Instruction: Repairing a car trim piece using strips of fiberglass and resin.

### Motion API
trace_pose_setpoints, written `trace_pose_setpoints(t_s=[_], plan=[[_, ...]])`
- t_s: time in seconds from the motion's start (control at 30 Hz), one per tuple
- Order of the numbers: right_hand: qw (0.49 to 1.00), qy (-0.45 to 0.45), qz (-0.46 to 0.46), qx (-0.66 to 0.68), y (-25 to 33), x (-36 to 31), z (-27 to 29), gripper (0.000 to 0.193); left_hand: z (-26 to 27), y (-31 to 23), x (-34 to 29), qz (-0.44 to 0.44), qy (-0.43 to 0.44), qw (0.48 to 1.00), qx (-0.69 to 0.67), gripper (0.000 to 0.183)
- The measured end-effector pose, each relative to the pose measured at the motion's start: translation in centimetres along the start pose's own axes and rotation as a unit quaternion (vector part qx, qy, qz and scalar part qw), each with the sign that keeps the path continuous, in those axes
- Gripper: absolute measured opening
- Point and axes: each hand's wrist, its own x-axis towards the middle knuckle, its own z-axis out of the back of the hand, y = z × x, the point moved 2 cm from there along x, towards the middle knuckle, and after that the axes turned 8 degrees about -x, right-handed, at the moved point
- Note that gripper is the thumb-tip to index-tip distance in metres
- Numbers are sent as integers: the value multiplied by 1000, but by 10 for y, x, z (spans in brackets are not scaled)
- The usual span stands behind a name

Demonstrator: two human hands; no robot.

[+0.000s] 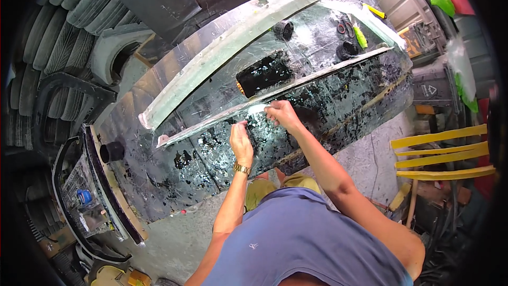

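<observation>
My right hand is closed in a pinch just in front of a long narrow pale strip. Whatever it may hold is too small to make out. My left hand, with a gold watch on the wrist, hovers lower and to the left, its fingers loosely stretched and nothing visible in them. The strip lies slantwise across a dark table spotted with black residue. Beyond it rests a long curved pale-green bar. Between the two sits a glossy black rectangular patch with an orange edge.
Black cups, scissors, a green tool and a yellow-handled tool lie at the far right. A black cup stands at the left end. Yellow strips jut out at right; stacked tyres line the left.
</observation>
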Motion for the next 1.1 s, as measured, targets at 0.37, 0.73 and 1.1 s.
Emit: trace_pose_setpoints(t_s=[0.37,0.73,1.1], plan=[[992,-91,-82,-13,11,19,3,16,-41,-12,27,-289,225,884,292,15],[827,-122,271,-477,19,-27,-2,40,-53,-8,31,-216,207,885,357,19],[804,-31,113,-583,5,-10,5,67,-49,-20,29,-182,189,873,410,21]])
